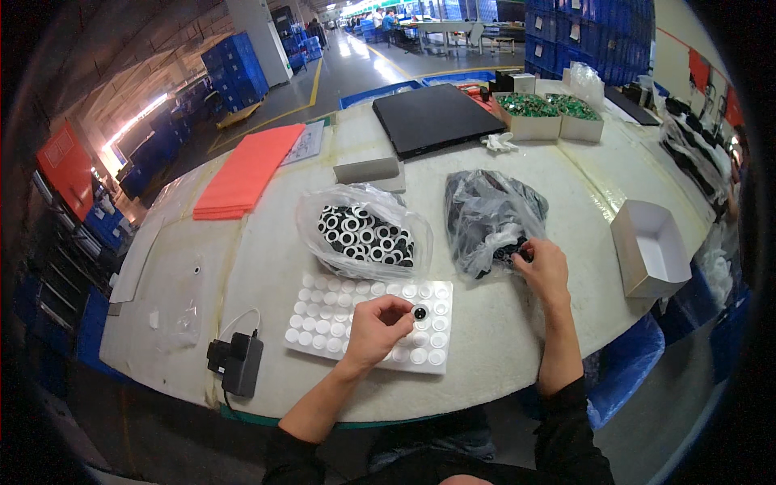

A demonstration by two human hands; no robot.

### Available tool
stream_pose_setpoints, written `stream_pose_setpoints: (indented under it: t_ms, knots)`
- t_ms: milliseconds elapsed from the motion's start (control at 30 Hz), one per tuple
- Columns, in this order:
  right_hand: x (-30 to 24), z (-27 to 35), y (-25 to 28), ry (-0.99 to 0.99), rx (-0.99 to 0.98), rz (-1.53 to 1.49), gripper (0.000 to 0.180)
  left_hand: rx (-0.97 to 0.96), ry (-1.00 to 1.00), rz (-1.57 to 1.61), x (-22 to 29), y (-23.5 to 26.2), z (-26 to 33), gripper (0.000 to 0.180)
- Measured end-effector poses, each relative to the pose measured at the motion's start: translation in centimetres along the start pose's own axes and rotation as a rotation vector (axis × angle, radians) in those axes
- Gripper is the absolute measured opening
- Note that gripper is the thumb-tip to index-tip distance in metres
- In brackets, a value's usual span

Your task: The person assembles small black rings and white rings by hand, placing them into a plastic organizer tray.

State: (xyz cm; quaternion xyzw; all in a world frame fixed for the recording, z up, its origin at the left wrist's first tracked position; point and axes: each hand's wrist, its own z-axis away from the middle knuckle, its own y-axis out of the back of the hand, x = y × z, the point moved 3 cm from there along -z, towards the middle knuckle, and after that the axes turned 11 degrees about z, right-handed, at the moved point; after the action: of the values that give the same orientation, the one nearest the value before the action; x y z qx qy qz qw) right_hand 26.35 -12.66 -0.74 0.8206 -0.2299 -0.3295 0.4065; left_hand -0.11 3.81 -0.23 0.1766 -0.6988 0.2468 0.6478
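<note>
My left hand (376,330) pinches a small round black part with a white rim (419,313) between thumb and fingertips. It is held just above a white tray (323,354) set with rows of white round caps (337,329). At the mouth of a clear plastic bag (485,206) of small black parts (508,249), my right hand (545,271) has its fingertips closed together; what they grip, if anything, is hidden. Behind the tray, another clear bag (420,230) lies open, full of black-and-white rings (364,236).
A black adapter (242,365) with a cable lies left of the tray. An open white box (653,250) stands to the right. Farther back are orange sheets (249,174), a flat black panel (436,119), and boxes of green parts (529,128).
</note>
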Motion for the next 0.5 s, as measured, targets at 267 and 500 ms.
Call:
stream_pose_setpoints:
  t_ms: [267, 500]
  knots:
    - [1.2, 0.0, -1.2, -0.040, -0.181, -0.039, 0.024, 0.089, -0.396, -0.949, 9.3, 3.1, -7.6, 0.021]
    - [0.0, 0.4, -0.6, 0.044, -0.010, -0.002, 0.025, 0.159, -0.392, -1.360, 9.5, 7.4, -11.8, 0.012]
